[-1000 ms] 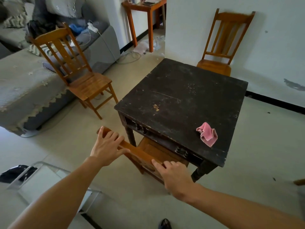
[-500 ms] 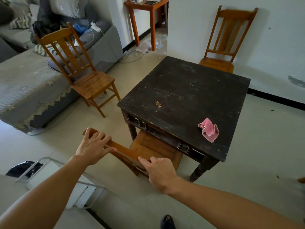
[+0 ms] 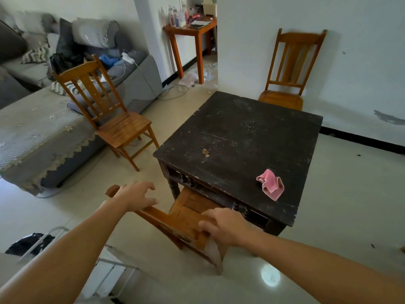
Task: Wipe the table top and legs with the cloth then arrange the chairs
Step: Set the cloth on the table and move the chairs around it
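The near chair stands at the table's near edge, at about 6 o'clock of the dark top, with its seat partly tucked beneath the apron. Its top rail is set slantwise, the long axis running from roughly 10 o'clock to 4 o'clock across the lower view.

The left hand is held over the rail's left end with fingers bent and spread. Whether they clasp the wood cannot be told. The right hand is laid on the rail's right part, its fingers curled over the top edge in a grip. Each hand is thus placed at one end of the rail, neither nearer than the other, and the seat lies from the fingers toward 1 o'clock, in under the table.

The pink cloth is left crumpled on the table top near the right near corner, at about 3 o'clock from the right hand and well apart from it.

The step in hand is judged to be the arranging of the chairs.
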The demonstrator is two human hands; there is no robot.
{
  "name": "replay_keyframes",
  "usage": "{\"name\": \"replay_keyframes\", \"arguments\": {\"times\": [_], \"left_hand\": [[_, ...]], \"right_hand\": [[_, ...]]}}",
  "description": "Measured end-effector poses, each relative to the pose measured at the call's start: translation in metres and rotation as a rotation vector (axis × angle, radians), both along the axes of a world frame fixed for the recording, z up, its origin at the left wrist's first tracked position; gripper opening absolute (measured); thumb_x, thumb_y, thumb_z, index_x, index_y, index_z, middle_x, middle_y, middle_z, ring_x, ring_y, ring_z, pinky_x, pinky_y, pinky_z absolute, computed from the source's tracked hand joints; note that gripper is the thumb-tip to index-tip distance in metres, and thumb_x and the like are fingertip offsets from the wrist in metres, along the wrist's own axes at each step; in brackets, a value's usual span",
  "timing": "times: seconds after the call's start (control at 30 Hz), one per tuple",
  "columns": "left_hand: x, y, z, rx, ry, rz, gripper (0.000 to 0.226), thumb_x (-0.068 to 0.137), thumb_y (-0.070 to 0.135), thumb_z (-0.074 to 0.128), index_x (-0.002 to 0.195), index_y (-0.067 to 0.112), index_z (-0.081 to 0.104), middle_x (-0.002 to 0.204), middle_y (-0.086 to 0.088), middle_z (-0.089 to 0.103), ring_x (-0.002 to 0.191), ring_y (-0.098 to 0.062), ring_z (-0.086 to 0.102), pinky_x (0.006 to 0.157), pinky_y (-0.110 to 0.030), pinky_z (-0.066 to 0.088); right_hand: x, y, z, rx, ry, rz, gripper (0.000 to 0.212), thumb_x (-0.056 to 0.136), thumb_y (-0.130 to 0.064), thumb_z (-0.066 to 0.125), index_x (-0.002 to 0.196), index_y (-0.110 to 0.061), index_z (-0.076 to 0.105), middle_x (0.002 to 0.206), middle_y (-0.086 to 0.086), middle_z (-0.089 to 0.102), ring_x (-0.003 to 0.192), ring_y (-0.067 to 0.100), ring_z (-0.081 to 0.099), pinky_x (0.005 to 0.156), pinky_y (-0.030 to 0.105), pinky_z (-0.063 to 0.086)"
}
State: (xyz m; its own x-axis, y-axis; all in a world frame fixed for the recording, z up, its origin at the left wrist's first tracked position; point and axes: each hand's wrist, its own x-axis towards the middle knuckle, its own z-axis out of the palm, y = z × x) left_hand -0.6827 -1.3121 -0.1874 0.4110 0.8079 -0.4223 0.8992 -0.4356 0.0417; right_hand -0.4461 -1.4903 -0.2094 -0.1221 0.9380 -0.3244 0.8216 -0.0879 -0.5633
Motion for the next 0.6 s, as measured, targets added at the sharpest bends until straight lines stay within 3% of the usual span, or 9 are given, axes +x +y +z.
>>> {"name": "replay_keyframes", "arguments": {"times": [0.13, 0.27, 0.4, 0.6], "left_hand": [[0.094, -0.006, 0.013, 0.12, -0.183, -0.101, 0.043, 0.089, 0.047, 0.058, 0.127, 0.029, 0.051, 0.118, 0.004, 0.058, 0.108, -0.014, 0.056, 0.099, -0.042, 0.044], [0.203, -0.022, 0.019, 0.183, -0.24, -0.259, 0.046, 0.092, 0.049, 0.051, 0.132, 0.027, 0.046, 0.125, -0.001, 0.054, 0.111, -0.019, 0.056, 0.1, -0.045, 0.043], [0.308, -0.042, 0.025, 0.282, -0.282, -0.426, 0.048, 0.093, 0.05, 0.048, 0.134, 0.025, 0.045, 0.128, -0.003, 0.052, 0.115, -0.023, 0.053, 0.097, -0.044, 0.043], [0.457, -0.062, 0.034, 0.29, -0.358, -0.574, 0.054, 0.096, 0.048, 0.044, 0.142, 0.024, 0.034, 0.135, -0.004, 0.046, 0.12, -0.023, 0.047, 0.099, -0.041, 0.039]], "right_hand": [[0.084, 0.001, 0.009, 0.037, -0.192, -0.172, 0.045, 0.098, -0.052, 0.046, 0.135, -0.027, 0.052, 0.121, -0.001, 0.06, 0.106, 0.014, 0.06, 0.091, 0.032, 0.05], [0.17, -0.014, 0.016, 0.057, -0.347, -0.355, 0.039, 0.098, -0.051, 0.045, 0.128, -0.029, 0.054, 0.12, -0.002, 0.063, 0.1, 0.016, 0.063, 0.087, 0.034, 0.055], [0.256, -0.044, 0.026, 0.087, -0.462, -0.488, 0.046, 0.098, -0.05, 0.045, 0.138, -0.026, 0.05, 0.134, 0.0, 0.055, 0.118, 0.02, 0.056, 0.096, 0.034, 0.048], [0.405, -0.086, 0.041, 0.159, -0.55, -0.568, 0.048, 0.1, -0.048, 0.042, 0.142, -0.025, 0.045, 0.141, 0.0, 0.049, 0.127, 0.02, 0.047, 0.101, 0.035, 0.042]]}}
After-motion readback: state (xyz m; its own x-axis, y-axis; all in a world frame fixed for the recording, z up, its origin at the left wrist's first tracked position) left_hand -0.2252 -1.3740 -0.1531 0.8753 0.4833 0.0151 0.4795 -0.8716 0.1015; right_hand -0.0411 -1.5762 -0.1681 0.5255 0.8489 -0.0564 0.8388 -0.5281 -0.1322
